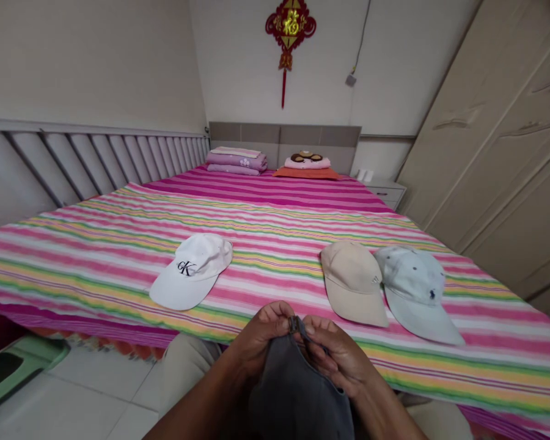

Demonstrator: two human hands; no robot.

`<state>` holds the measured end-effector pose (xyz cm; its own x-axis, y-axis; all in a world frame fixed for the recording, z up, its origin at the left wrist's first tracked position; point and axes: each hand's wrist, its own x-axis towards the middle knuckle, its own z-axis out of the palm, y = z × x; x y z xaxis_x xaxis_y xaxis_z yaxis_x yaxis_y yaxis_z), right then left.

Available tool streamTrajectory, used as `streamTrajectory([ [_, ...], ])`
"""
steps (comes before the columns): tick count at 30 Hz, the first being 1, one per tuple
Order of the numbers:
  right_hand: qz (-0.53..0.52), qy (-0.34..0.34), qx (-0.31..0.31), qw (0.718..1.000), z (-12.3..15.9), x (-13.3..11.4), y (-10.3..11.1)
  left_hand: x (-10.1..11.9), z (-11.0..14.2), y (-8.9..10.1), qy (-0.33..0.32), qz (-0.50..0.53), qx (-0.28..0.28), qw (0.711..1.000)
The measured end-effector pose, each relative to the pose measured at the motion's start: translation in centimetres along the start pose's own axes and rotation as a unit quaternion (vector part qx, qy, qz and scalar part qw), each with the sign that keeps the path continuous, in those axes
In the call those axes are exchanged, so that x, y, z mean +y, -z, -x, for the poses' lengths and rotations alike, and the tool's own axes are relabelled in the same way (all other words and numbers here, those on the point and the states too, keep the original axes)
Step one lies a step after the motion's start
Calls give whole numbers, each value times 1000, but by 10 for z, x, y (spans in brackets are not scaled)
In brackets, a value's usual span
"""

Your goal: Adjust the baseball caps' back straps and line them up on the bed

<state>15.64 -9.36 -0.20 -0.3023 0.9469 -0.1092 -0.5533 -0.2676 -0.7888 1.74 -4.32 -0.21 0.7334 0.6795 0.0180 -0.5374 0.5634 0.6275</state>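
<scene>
left hand (259,337), right hand (334,355) pinched closed on strap buckle (294,325) of grey cap (297,397); cap looks light, soft, floppy; strap firmest hold.

A: What's lying on the striped bedsheet (266,244)?
B: Item one: a white CK cap (190,272). Items two and three: a beige cap (354,284) and a pale blue cap (415,293), sitting side by side, touching.
A: Wall?
B: One red Chinese knot ornament (290,30), hanging above the bed's headboard (284,137).

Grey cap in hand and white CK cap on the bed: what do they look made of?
The grey cap looks like washed cotton: matte, softly folded. Its strap buckle looks like dull metal, too small to be sure. The white CK cap looks like matte cotton too, with a black logo that seems embroidered; fibre content can't be confirmed.
</scene>
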Motion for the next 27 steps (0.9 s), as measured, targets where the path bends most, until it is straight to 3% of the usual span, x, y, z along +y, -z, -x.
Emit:
streamTrajectory([
  [9, 67, 5, 8, 998, 2, -4, 5, 0, 2, 5, 36, -23, 15, 999],
  [20, 111, 31, 71, 991, 6, -3, -7, 1, 4, 3, -4, -145, 77, 986],
  [27, 232, 95, 106, 962, 7, -1, -10, -2, 3, 6, -26, -136, 71, 988],
])
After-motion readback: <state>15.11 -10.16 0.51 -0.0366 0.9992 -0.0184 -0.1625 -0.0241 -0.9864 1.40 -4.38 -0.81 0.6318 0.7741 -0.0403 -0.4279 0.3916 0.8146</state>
